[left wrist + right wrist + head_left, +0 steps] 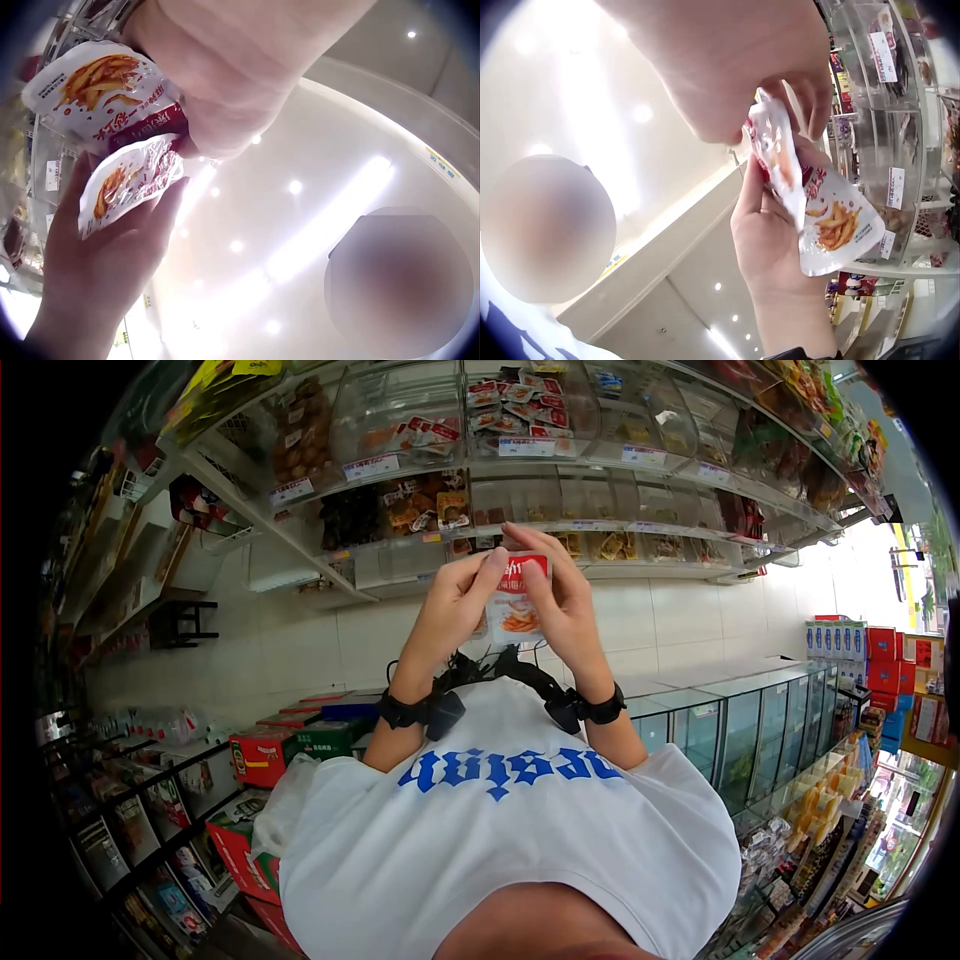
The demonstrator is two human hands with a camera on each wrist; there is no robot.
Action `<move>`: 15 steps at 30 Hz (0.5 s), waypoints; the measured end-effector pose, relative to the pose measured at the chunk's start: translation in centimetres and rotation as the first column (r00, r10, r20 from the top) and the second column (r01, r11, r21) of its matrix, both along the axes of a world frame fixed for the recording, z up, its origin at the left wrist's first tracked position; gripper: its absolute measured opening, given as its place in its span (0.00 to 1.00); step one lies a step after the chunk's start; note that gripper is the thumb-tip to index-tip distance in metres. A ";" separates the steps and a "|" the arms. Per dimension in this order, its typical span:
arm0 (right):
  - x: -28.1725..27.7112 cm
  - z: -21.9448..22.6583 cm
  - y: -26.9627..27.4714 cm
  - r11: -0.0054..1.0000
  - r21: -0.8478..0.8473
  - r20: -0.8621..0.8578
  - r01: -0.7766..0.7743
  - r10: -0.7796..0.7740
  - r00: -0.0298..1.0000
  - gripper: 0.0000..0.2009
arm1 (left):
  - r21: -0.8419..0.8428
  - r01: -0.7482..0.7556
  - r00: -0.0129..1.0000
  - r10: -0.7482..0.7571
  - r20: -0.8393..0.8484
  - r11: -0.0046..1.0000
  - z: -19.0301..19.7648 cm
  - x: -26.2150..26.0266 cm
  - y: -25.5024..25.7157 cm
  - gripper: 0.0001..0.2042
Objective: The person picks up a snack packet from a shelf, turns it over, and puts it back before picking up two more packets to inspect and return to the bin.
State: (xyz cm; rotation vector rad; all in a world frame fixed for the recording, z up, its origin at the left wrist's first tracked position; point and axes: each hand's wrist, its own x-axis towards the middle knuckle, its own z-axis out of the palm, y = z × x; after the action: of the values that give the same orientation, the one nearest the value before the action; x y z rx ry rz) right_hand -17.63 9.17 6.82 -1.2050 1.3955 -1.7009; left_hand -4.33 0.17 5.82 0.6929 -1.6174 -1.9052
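Two red-and-white snack packets with pictures of orange-brown food strips are held close together in front of the chest. My left hand [452,608] pinches one packet [94,86] at its red end, thumb on top, as the left wrist view shows. The other packet [778,150] is in my right hand [562,600], gripped between thumb and fingers. In the head view, the front of a packet [520,618] faces up between both hands. The packets overlap there, so one is mostly hidden.
Ahead stand shelves with clear bins of snack packets [520,405], and price labels [527,447] along their edges. Glass cases [720,725] line the right side. Red and green cartons [265,755] are stacked at the left. A black stool [185,622] stands farther left.
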 end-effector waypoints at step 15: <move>-0.9 -1.4 0.7 0.956 0.106 -0.024 0.273 -0.272 0.962 0.23 | -0.049 -0.170 0.985 0.172 0.028 0.984 0.3 0.2 -0.2 0.15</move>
State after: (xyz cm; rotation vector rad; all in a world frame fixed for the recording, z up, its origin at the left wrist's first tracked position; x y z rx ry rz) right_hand -18.53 9.86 5.39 -0.9980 1.7015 -1.7760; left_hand -4.17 -0.06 6.14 0.8199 -1.5631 -1.7367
